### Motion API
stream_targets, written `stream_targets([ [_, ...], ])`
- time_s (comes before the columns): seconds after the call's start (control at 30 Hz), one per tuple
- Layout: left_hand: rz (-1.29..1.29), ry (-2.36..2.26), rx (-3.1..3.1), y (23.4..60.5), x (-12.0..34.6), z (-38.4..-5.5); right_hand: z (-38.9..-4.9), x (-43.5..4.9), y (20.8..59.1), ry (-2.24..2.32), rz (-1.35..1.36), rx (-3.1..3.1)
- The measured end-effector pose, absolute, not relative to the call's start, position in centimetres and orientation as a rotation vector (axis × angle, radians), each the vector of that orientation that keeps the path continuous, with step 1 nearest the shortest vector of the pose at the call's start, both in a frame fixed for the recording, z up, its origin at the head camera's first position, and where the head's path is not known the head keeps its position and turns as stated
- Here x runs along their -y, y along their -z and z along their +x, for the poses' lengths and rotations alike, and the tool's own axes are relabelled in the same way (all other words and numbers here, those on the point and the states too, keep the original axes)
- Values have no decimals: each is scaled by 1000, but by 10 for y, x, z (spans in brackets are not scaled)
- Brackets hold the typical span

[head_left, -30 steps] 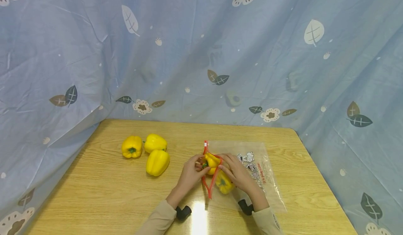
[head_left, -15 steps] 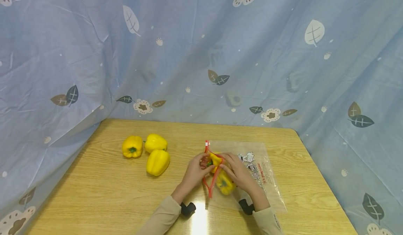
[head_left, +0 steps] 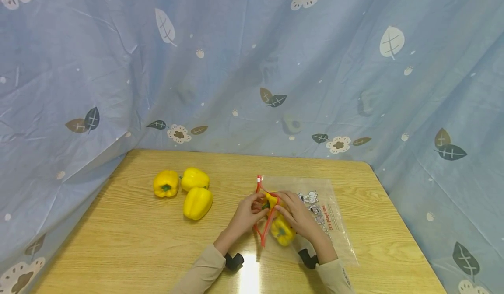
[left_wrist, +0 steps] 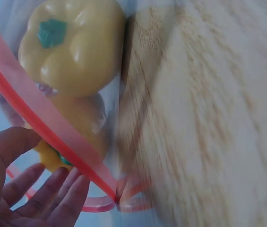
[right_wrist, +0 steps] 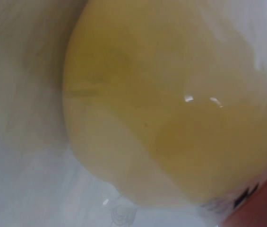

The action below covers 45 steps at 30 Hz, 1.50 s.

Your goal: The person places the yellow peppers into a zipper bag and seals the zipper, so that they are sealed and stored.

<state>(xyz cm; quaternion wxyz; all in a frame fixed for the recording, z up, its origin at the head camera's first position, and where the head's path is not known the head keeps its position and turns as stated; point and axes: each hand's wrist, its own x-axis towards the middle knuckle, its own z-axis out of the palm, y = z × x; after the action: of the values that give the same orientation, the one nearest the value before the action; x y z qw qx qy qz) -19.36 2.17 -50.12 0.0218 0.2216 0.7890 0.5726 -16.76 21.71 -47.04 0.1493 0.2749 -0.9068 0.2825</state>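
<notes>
A clear zip bag (head_left: 340, 241) with a red zip edge lies flat, its mouth spread toward the left. Inside it, one yellow bell pepper (head_left: 282, 233) shows through the plastic. A second yellow bell pepper (head_left: 271, 199) sits just within the mouth, its green stem facing out. My left hand (head_left: 245, 213) reaches into the mouth beside that stem; in the left wrist view its fingers (left_wrist: 43, 194) are spread and loosely bent. With thumb and fingers, my right hand (head_left: 301, 215) holds up the bag's upper edge. A pepper under plastic (right_wrist: 171, 104) fills the right wrist view.
Three yellow bell peppers stand together at the left: one at the far left (head_left: 166, 183), one behind (head_left: 194, 179), one in front (head_left: 198, 203). All rest on a wooden table (head_left: 118, 241). A patterned blue curtain (head_left: 220, 66) hangs behind.
The second pepper has moved right, deeper into the bag, with my left hand following. Its fingers have loosened from the pepper. My right hand stays at the bag's edge.
</notes>
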Motion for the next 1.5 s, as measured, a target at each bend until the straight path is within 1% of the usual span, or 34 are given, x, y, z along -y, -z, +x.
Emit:
stream_targets([
  [0.2, 717, -1762, -2444, 499, -16, -190, -167, -217, 471, -816, 781, 2605],
  [0.87, 652, -1729, -2560, 479, 21, -182, -166, -219, 472, -841, 739, 2630],
  [1.1, 621, -1745, -2585, 475, 36, -180, -166, -218, 473, -782, 780, 2598],
  [1.5, 592, -1761, -2686, 466, 62, -176, -165, -218, 471, -806, 765, 2614],
])
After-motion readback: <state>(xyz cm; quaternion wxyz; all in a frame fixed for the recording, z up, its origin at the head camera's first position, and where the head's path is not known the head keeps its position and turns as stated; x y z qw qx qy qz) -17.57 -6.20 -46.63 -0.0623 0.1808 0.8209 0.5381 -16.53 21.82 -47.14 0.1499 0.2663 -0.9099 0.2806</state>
